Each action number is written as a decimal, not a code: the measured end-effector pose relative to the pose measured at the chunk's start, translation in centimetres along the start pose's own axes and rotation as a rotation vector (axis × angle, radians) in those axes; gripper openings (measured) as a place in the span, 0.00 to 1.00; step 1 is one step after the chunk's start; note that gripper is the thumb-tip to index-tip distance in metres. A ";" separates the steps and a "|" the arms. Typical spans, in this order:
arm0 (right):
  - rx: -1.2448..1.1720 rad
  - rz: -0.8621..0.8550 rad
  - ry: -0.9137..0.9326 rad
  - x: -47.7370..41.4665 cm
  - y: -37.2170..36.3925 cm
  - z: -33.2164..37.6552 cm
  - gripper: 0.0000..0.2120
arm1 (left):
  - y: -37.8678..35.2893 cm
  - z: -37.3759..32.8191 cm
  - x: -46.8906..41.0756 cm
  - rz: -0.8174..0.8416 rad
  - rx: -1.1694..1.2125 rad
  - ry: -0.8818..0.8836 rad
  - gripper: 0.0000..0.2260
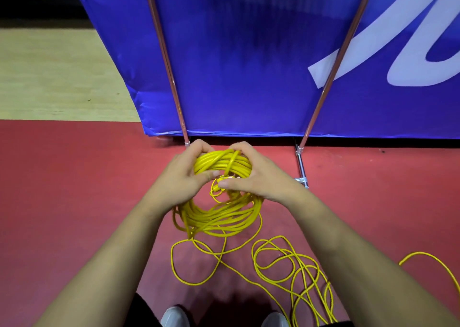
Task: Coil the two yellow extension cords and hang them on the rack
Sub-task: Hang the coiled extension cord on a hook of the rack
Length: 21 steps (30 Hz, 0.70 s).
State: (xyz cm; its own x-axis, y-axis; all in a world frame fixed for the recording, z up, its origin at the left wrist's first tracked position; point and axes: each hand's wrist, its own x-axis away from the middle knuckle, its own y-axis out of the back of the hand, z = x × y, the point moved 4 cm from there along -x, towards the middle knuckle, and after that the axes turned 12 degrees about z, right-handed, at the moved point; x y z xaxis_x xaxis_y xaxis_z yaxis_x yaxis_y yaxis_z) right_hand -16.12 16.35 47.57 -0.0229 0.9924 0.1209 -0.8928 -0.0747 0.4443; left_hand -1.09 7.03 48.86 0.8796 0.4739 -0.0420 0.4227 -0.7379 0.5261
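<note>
A coiled yellow extension cord (219, 214) hangs as a thick bundle of loops in front of me. My left hand (184, 175) grips the top of the bundle from the left. My right hand (251, 175) holds it from the right, thumb pressed on a small loop of cord by the coil's centre, with one strand wrapped across the top. A second yellow cord (281, 264) lies loose in tangled loops on the red floor below and to the right. The rack's two thin metal legs (169, 72) rise on either side beyond my hands.
A blue banner (249, 65) with white lettering stands behind the rack legs. The rack's chrome foot bar (301, 167) lies on the floor at the right. Red floor meets pale wood flooring (57, 77) at the left. My shoe tips (174, 316) show at the bottom.
</note>
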 end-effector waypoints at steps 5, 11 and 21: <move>0.012 -0.142 0.042 1.2 4.2 1.9 0.16 | 0.0 -4.4 -3.1 0.062 0.172 -0.060 0.12; -0.005 -0.197 0.134 2.2 10.8 7.5 0.10 | 3.4 -10.4 -6.7 0.073 0.034 -0.132 0.15; -0.029 -0.326 0.257 -0.9 16.8 14.6 0.14 | 11.4 -12.7 -9.5 0.165 -0.182 -0.097 0.13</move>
State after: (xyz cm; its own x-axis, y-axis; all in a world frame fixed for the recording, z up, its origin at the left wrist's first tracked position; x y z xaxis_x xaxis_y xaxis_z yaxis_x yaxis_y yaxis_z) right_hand -24.52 12.79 67.91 0.1549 0.9559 -0.2495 -0.8839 0.2469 0.3971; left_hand -7.39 0.25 66.01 0.9540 0.2992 -0.0194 0.2328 -0.6985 0.6767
